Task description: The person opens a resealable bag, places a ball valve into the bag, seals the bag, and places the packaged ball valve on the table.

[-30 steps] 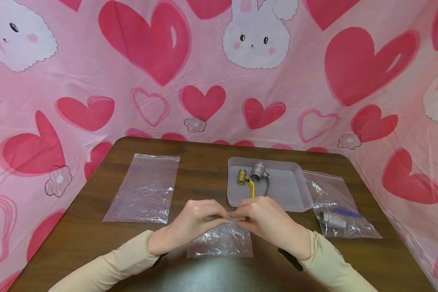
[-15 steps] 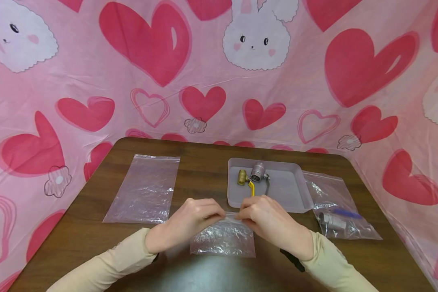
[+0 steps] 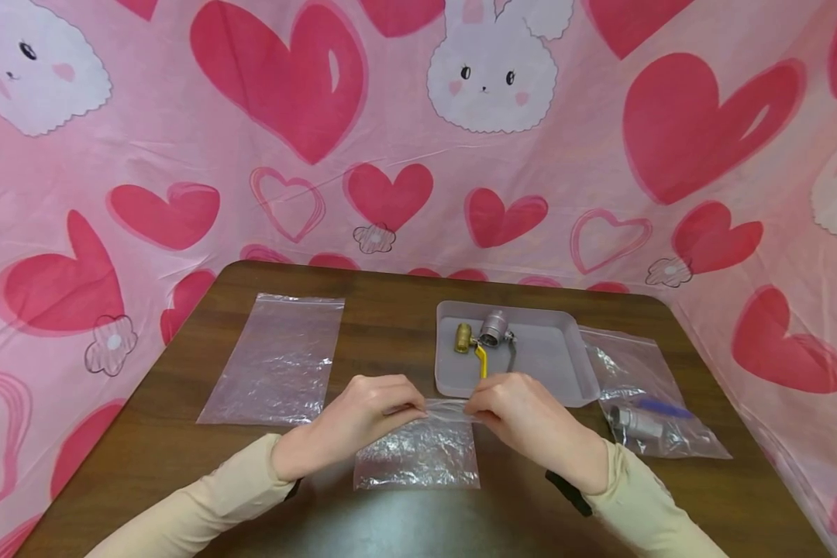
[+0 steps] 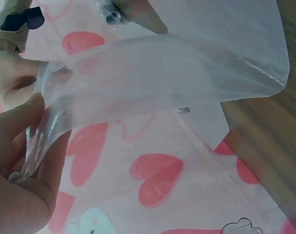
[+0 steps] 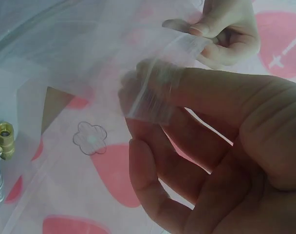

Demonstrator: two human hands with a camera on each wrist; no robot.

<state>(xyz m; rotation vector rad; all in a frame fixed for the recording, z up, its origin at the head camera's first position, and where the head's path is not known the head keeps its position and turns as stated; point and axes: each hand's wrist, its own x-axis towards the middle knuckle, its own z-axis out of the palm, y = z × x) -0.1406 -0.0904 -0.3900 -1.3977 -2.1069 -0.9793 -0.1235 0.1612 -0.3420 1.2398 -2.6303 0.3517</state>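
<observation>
A clear zip-top bag [image 3: 418,457] hangs between my two hands above the near middle of the table, its mouth uppermost. My left hand [image 3: 366,418] pinches the left part of the top edge between thumb and fingers. Opposite it, my right hand [image 3: 530,418] pinches the right part of that edge. In the right wrist view, the zip strip of the bag [image 5: 153,73] runs past the right thumb and fingertips. Seen from the left wrist, the plastic of the bag [image 4: 153,78] stretches away from the left fingers. No object shows inside this bag.
Behind the right hand stands a translucent tray [image 3: 551,391] with a brass valve [image 3: 463,338] with a yellow lever and a silver valve [image 3: 493,328]. Right of it lies a bag [image 3: 635,360] containing a blue-handled metal valve [image 3: 638,424]. Another clear bag [image 3: 279,356] lies flat at left.
My hands have moved apart along the bag's top edge, the right one shifting right and the left one slightly left. More of the edge shows between them. The tray and other bags have not moved.
</observation>
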